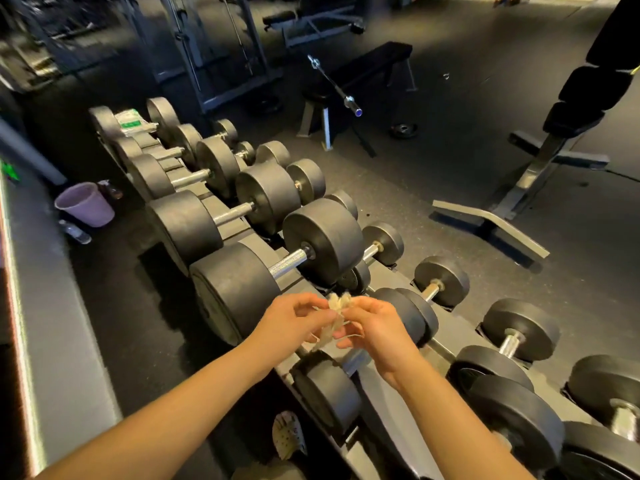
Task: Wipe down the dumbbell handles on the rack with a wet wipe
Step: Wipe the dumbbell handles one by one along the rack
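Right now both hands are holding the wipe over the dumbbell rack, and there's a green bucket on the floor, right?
Not quite: the head view shows the bucket is purple, not green. The left hand and right hand do hold the wipe over the dumbbell rack.

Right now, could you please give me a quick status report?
Left hand, right hand pinch crumpled off-white wipe. Knurled steel dumbbell handle ahead, untouched. Nothing between.

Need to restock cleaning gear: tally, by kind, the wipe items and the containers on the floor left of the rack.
wet wipe: 1
wipe packet: 1
purple bucket: 1
clear plastic bottle: 1
dark container behind the bucket: 1
Total: 5
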Demonstrator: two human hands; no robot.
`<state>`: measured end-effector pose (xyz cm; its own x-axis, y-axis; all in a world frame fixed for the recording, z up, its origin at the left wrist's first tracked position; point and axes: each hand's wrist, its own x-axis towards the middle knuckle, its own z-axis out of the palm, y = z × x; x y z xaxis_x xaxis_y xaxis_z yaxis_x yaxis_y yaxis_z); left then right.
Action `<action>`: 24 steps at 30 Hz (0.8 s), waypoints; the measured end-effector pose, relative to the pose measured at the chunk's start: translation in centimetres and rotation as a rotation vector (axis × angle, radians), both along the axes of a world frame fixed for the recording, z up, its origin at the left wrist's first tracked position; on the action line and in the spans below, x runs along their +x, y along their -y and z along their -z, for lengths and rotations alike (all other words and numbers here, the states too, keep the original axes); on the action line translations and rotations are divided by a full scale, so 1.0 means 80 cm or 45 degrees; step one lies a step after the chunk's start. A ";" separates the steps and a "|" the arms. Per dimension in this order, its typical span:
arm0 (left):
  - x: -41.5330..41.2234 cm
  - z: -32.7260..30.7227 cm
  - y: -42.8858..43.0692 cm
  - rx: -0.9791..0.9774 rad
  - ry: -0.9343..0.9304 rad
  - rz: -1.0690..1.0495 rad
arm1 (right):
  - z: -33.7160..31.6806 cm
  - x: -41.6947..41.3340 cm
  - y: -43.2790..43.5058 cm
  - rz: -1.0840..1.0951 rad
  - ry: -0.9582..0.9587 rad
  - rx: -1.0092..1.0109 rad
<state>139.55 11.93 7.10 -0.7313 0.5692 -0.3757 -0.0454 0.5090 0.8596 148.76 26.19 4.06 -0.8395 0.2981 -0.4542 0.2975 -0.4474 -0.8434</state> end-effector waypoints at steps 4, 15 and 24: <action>-0.028 -0.020 0.010 0.015 0.148 -0.288 | -0.017 -0.046 0.029 0.046 -0.100 0.337; -0.148 -0.079 0.033 0.256 0.484 -0.583 | -0.049 -0.156 0.055 -0.176 -0.422 1.191; -0.191 -0.035 0.074 -0.390 -0.762 -0.144 | 0.011 -0.198 -0.015 -0.014 0.029 1.262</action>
<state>124.28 6.05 9.93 -0.9122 0.4092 -0.0196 0.3258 0.7536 0.5709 132.88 27.39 3.17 -0.8388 0.5440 -0.0199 0.3181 0.4603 -0.8288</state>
